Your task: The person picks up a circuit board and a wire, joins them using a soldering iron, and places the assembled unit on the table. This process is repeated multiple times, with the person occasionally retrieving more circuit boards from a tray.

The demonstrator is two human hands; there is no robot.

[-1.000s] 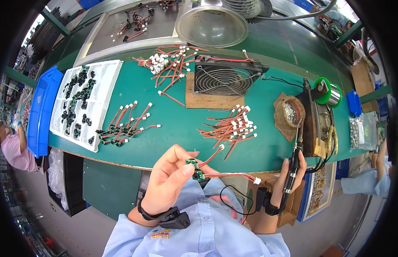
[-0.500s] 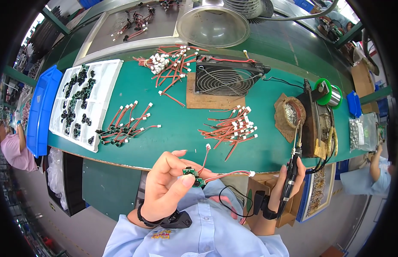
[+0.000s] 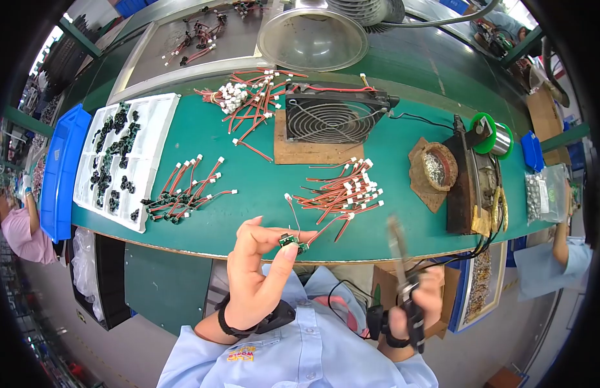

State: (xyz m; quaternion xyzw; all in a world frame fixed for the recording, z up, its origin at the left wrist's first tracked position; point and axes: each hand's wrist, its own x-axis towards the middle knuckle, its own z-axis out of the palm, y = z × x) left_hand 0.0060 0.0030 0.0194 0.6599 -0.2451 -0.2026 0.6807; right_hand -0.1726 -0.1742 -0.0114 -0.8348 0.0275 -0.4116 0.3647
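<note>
L hand (image 3: 260, 264) pinches green PCB (image 3: 287, 240), prob. light, fragile; best held by edges. R hand (image 3: 429, 297) grips soldering iron (image 3: 408, 288)

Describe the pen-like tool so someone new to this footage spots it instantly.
Find the green tabletop, then its near edge, right of the middle. There the person's right hand holds the pen-like tool, blurred, its slim shaft angled over the table. Its thick dark handle sets it apart from the thin red leads on the tabletop.
</note>
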